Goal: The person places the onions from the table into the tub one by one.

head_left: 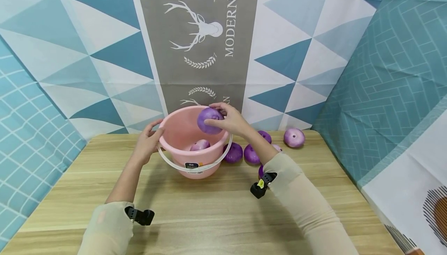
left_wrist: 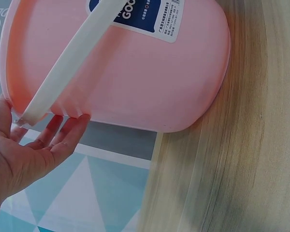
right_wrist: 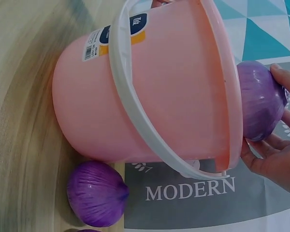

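A pink bucket [head_left: 195, 161] with a white handle stands upright on the wooden table. My left hand [head_left: 146, 142] holds it at the left rim; in the left wrist view, the fingers [left_wrist: 63, 137] press its outer wall beside the handle's end, with the thumb up at the rim. My right hand [head_left: 230, 121] grips a purple onion [head_left: 208, 121] between thumb and fingers, over the bucket's right rim. In the right wrist view this onion [right_wrist: 261, 101] shows just beyond the rim. A paler onion [head_left: 200, 145] lies inside the bucket.
Several more onions lie right of the bucket: a purple onion [head_left: 234, 153] close to its wall, another [head_left: 250, 155] beside it, partly hidden by my right forearm, and a pale onion [head_left: 294, 137] near the back right edge. A patterned cloth [head_left: 293, 45] hangs behind the table [head_left: 195, 216].
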A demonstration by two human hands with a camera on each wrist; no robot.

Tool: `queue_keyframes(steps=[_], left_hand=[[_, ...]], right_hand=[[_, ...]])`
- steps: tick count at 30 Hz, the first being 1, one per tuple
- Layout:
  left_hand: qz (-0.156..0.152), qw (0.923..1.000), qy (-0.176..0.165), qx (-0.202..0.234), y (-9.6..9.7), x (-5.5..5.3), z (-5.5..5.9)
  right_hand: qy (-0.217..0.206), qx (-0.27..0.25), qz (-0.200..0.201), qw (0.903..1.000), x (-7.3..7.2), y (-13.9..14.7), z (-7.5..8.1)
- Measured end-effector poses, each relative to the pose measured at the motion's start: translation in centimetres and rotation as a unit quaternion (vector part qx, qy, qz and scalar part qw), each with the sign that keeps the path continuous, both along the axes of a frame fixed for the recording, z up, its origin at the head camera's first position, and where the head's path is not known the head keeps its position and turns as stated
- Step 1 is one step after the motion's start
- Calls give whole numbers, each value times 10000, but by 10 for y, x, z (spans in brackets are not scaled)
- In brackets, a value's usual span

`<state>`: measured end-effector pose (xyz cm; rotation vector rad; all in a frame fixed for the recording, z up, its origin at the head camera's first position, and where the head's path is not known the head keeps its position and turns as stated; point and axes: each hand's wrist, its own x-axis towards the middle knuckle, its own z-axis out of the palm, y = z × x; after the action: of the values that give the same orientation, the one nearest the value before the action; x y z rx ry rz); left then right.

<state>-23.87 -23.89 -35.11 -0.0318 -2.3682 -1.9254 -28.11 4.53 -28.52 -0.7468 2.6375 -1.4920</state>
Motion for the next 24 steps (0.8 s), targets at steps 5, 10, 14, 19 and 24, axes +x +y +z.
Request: queue_keyframes(steps=[5,10,14,19,24], left_hand=[[-17,10000,7,10,0,0,0],[-17,10000,24,20,1,0,0],[-14,10000,47,54,1,-1,0],[-14,10000,29,80,0,-1,0],[15,10000,-2,59,0,-1,-1]], right_hand=[[-49,-91,-18,9999,1,-4,-2],[-63,-147,-62,9999,1,-8,-3],[-74,-277,-92,9995,1,-12,-5],[-136,-352,-94,9992,0,-17,-8],[-66,-309,-35,9995,-4,-20,-10]])
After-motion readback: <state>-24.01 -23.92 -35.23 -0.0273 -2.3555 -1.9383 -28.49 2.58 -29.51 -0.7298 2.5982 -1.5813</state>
